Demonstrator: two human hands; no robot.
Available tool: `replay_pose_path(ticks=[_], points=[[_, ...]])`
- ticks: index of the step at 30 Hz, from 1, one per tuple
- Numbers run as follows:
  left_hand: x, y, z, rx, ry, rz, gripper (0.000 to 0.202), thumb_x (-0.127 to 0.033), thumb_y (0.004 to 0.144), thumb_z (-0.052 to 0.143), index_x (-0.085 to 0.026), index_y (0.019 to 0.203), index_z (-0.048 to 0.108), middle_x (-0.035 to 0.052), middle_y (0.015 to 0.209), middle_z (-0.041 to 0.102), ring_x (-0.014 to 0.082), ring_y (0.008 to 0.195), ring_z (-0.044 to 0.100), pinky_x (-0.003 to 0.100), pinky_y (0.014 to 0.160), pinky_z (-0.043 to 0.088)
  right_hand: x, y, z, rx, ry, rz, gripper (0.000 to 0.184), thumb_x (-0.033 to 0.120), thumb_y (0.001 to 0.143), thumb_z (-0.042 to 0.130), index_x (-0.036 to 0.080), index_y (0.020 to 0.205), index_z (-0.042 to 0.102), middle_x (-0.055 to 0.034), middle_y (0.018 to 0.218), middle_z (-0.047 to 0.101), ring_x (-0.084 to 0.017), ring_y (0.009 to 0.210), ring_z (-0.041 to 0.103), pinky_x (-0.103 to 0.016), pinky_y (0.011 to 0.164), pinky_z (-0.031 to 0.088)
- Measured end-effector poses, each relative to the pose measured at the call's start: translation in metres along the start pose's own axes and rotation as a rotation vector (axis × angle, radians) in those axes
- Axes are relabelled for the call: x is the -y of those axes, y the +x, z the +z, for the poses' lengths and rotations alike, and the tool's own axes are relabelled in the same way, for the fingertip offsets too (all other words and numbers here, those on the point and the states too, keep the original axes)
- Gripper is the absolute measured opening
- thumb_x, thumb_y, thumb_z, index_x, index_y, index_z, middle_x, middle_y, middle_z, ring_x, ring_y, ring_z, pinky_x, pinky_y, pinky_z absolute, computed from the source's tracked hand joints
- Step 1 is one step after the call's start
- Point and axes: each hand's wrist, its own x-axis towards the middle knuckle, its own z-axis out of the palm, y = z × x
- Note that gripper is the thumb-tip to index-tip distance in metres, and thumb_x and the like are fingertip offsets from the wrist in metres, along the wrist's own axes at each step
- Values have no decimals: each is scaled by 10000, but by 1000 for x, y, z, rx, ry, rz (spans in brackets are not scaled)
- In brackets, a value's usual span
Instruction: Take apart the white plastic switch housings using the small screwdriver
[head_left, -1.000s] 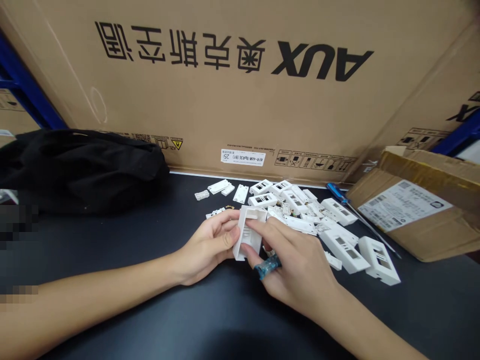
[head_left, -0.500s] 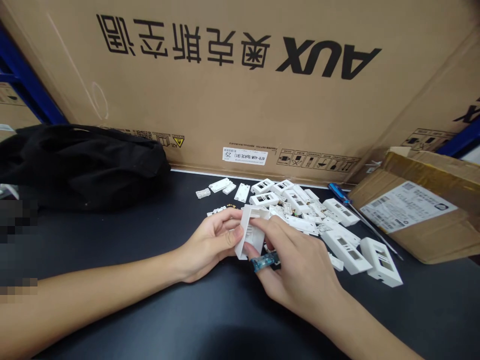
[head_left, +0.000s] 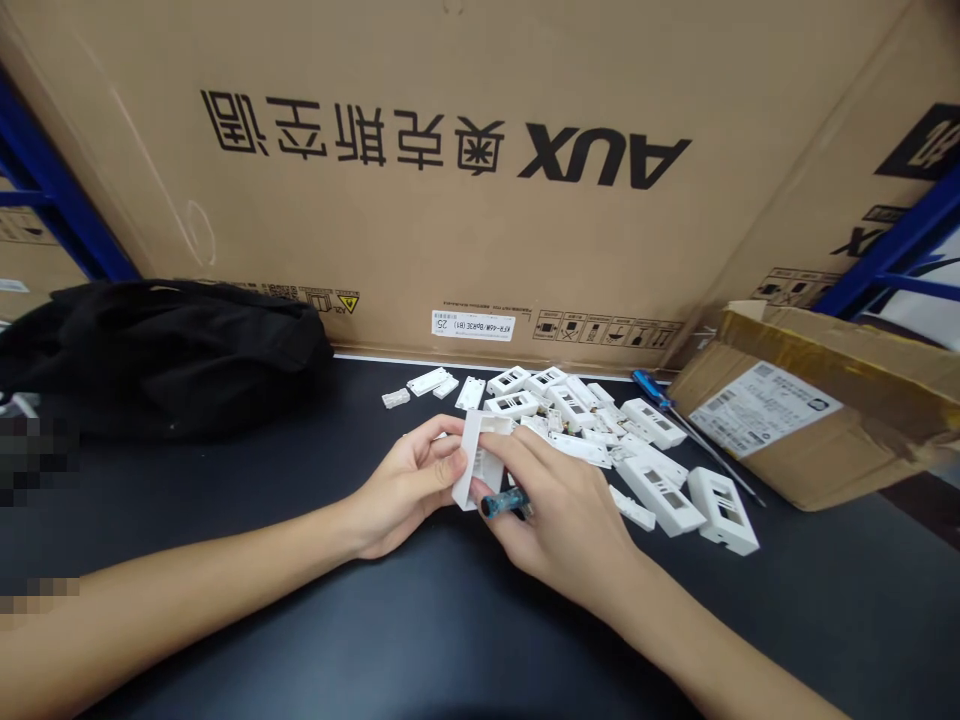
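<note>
White plastic housing [head_left: 478, 462] stands tilted between your 2 hands, held up off the dark bench top [head_left: 225, 640], with its slotted face showing. Your left hand [head_left: 409, 490] wraps its left side, fingers and thumb closed on it. Your right hand [head_left: 562, 525] comes over it from the right, fingers pressed on its top edge, and also pinches a blue translucent tool handle [head_left: 501, 505] low against the housing. Whether that tool's tip reaches into the housing, you cannot tell from this view. Your hands are together, clamped on this 1 piece.

Beyond your right fingertips, a loose heap of white plastic parts [head_left: 574, 420] lies on the bench, some with rectangular windows, a few pieces with small parts attached. Further right of your right hand sit a separate white housing [head_left: 721, 510] and a blue-handled screwdriver [head_left: 651, 388], beside an open cardboard box [head_left: 810, 440]. Ahead of your left hand lie small white clips [head_left: 395, 398], set apart from the heap, so only 1 piece is in hand while the rest lie unattended
</note>
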Motion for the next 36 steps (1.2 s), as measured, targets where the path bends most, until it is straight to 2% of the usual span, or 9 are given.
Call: replay_pose_path(ticks=[10, 15, 19, 22, 25, 28, 31, 36], points=[[-2, 2, 1, -7, 20, 7, 333, -315, 862, 817, -165, 1074, 609, 56, 963, 726, 130, 814, 690, 236, 754, 561, -2, 1, 5, -141, 89, -39, 214, 232, 955, 592, 158, 1130, 690, -38, 821, 678, -138, 608, 569, -267, 539, 408], [-3, 1, 2, -28, 41, -33, 418, -350, 832, 846, -150, 1118, 615, 71, 918, 746, 137, 797, 697, 243, 741, 554, 1, 2, 0, -103, 77, -47, 257, 256, 936, 590, 145, 1144, 691, -46, 815, 686, -147, 604, 576, -277, 561, 430], [-5, 2, 3, -66, 74, -21, 444, -385, 781, 881, -144, 1045, 619, 68, 864, 753, 136, 741, 694, 243, 712, 541, 3, 5, -4, -14, 94, 18, 307, 273, 921, 560, 150, 1173, 686, -48, 817, 677, -162, 609, 564, -296, 562, 418], [-5, 4, 3, -171, 153, 24, 430, -423, 766, 881, -147, 980, 630, 39, 820, 731, 135, 713, 677, 251, 693, 544, 3, 8, -6, 95, 246, 117, 306, 285, 948, 534, 203, 1209, 672, -12, 795, 666, -160, 648, 579, -296, 611, 443], [-5, 6, 2, -257, 250, 86, 390, -497, 843, 792, -141, 913, 648, 33, 828, 717, 135, 714, 674, 260, 696, 561, 3, 11, -6, 153, 431, 231, 279, 341, 972, 545, 224, 1195, 665, 13, 781, 670, -153, 678, 604, -300, 673, 476], [-5, 8, 0, -249, 440, 157, 423, -552, 949, 636, -132, 948, 687, 70, 901, 744, 165, 783, 708, 291, 743, 589, 2, 11, -1, 160, 556, 291, 285, 389, 963, 596, 233, 1197, 643, 0, 880, 696, -166, 779, 644, -317, 749, 505], [-7, 8, -3, -232, 591, 211, 376, -489, 943, 667, -128, 1033, 721, 80, 908, 764, 185, 812, 721, 292, 745, 595, -1, 11, 4, 165, 691, 307, 295, 393, 951, 633, 228, 1193, 603, -26, 1022, 705, -186, 936, 669, -351, 876, 523], [-6, 6, -6, -233, 745, 272, 264, -378, 953, 663, -156, 1069, 747, 71, 916, 794, 189, 762, 747, 276, 697, 597, -6, 12, 3, 211, 903, 300, 284, 356, 939, 654, 218, 1176, 581, -60, 1122, 716, -203, 1068, 679, -392, 998, 517]])
